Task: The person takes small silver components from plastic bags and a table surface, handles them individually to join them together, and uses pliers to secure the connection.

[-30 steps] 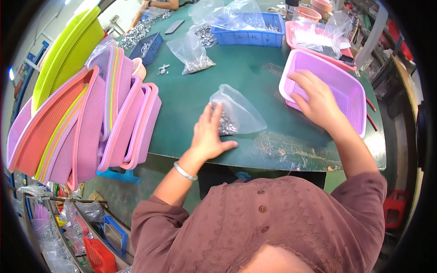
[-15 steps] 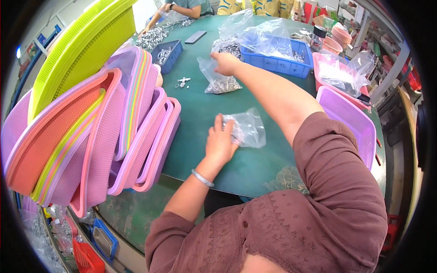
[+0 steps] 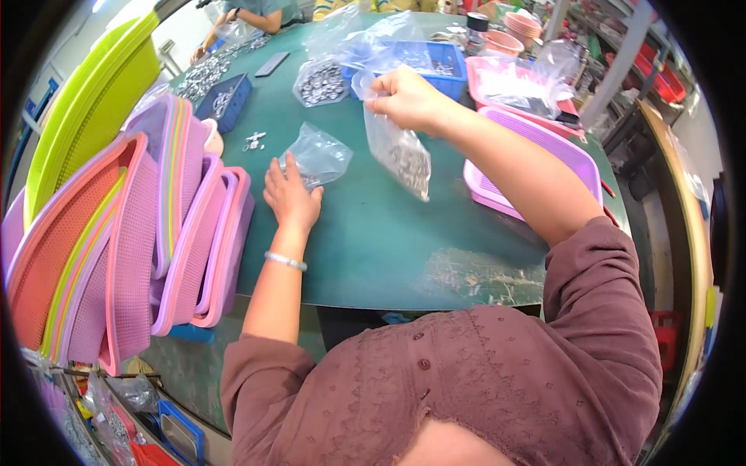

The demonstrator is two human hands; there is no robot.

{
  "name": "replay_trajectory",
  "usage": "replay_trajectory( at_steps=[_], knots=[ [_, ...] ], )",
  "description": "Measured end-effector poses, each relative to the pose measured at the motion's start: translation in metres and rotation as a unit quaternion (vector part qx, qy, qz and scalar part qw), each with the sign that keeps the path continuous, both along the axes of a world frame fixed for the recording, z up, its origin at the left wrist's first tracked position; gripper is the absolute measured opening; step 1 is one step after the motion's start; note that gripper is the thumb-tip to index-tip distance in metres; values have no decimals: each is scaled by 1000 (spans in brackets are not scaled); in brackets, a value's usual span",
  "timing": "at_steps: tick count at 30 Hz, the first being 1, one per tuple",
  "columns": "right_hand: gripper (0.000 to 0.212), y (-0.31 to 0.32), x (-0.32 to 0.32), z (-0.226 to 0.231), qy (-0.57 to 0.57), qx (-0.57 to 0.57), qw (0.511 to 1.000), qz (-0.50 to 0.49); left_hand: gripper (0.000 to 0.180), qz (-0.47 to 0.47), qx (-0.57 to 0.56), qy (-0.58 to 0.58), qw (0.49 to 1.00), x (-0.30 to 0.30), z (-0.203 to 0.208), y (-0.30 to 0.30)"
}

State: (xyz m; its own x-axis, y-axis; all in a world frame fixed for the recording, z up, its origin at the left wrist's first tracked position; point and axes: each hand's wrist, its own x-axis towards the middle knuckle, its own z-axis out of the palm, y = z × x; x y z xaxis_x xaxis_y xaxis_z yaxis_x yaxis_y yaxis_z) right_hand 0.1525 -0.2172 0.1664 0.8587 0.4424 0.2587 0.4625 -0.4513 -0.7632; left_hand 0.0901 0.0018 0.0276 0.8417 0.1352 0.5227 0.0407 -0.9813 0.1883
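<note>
My right hand point(image 3: 404, 99) is closed on the top of a clear plastic bag point(image 3: 400, 155) of small silvery metal parts, which hangs tilted above the table. My left hand point(image 3: 292, 196) lies at the table with its fingers apart, against the near side of another clear plastic bag point(image 3: 317, 154). That bag looks mostly slack, and whatever sits under the fingers is hidden. Farther back stands an open bag of metal pieces point(image 3: 321, 82), left of a blue tray point(image 3: 444, 70) partly covered by clear plastic. A few loose white pieces point(image 3: 254, 141) lie left of my left hand.
Stacked pink, purple and green plastic baskets point(image 3: 128, 241) crowd the left side. A purple basket point(image 3: 571, 147) and a pink basket point(image 3: 497, 93) stand at the right. At the far left are a small blue bin point(image 3: 225, 101), a dark phone point(image 3: 272, 64) and a co-worker's arm point(image 3: 256, 19).
My right hand has lifted the filled bag off the table and brought it right and nearer. My left hand and the slack bag have shifted left and away, and the view has turned somewhat.
</note>
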Motion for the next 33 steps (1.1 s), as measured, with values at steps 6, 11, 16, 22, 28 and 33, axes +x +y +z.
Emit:
replay_trajectory(
  at_steps=[6, 11, 16, 22, 28, 33],
  knots=[
    [13, -36, -76, -16, 242, 282, 926, 59, 52, -262, -812, 303, 425, -82, -1, -65],
    [24, -74, -100, -77, 260, 158, 952, -20, 36, -227, -833, 209, 460, -96, -20, -78],
    [52, -149, -157, -60, -259, -272, 921, -102, 17, -160, -672, 262, 674, -101, -9, -56],
    [20, -231, -183, -78, -51, -464, 858, -213, 16, -225, -567, 240, 755, -75, 19, -86],
    [13, -247, -192, -77, -245, -273, 893, -260, 14, -300, -393, 182, 850, -52, 51, -110],
    [13, -246, -218, -13, -215, -63, 949, -220, 18, -337, -288, 166, 881, -29, 55, -125]
  ],
)
